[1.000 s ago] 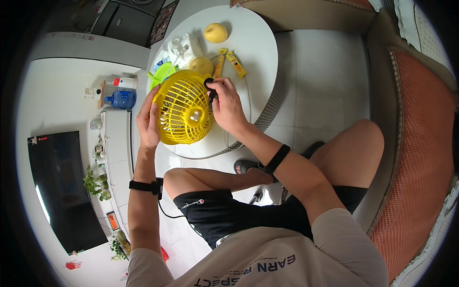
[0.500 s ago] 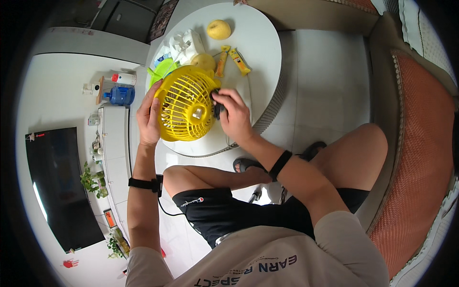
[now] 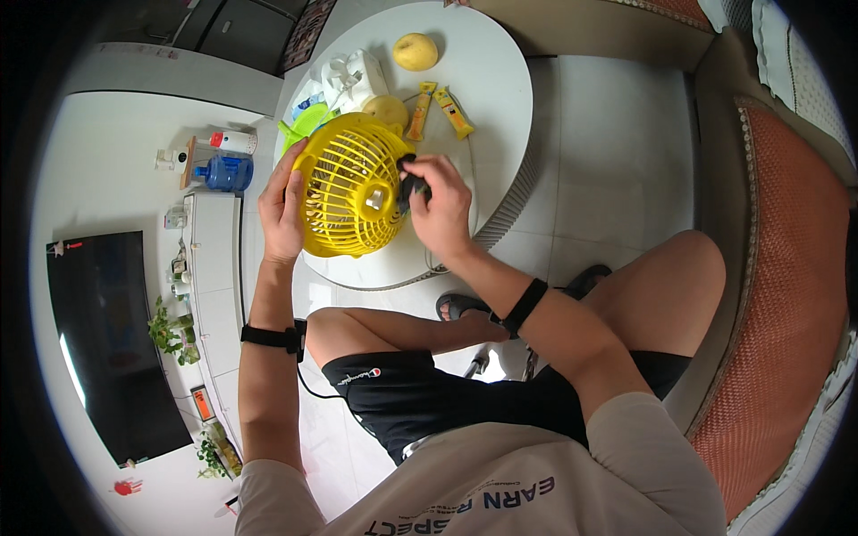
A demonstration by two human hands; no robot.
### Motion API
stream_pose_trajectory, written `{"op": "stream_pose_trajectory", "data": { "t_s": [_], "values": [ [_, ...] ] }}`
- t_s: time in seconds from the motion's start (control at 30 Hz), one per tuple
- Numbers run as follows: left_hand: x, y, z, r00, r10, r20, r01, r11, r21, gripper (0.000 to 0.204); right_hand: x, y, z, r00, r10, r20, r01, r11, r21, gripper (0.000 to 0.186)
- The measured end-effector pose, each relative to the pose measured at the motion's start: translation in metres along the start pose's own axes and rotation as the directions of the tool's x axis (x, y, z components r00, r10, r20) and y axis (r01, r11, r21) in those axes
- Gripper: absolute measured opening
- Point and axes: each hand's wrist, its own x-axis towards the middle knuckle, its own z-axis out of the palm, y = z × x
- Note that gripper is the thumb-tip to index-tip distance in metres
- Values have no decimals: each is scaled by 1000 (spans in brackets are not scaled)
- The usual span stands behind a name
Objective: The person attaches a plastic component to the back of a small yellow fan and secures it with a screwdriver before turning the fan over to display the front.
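Note:
A yellow plastic fan guard [image 3: 344, 207], dome-shaped with long slots and a round hub, is held tilted above the near part of the table. My left hand [image 3: 284, 210] grips its left rim, thumb on the near side and fingers partly hidden behind. On the opposite side, my right hand [image 3: 440, 204] is closed on a bunched dark cloth [image 3: 410, 186], which is pressed against the slots near the right rim. What lies inside the guard is mostly hidden.
The round white table [image 3: 492, 98] carries a yellow fruit [image 3: 415, 52], another partly covered fruit [image 3: 386, 110], two yellow packets [image 3: 454, 113], white tissues [image 3: 353, 80], a green dish [image 3: 306, 123] and a thin pale cord [image 3: 474, 170]. An orange-covered sofa [image 3: 786, 295] stands right.
The guard has shifted slightly up and right with my left hand. My right hand and the cloth have moved slightly along its right side.

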Motion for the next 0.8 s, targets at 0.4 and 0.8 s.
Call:
{"op": "stream_pose_trajectory", "data": {
  "t_s": [0.4,0.8],
  "values": [
    [1,2,0,1000,-10,14,10,999,-40,44,10,-6,-5,976,-189,103,187,982,32,39],
    [1,2,-4,999,35,17,-35,999,6,44,15,-12,-4,935,-311,174,310,950,29,42]
  ]
}}
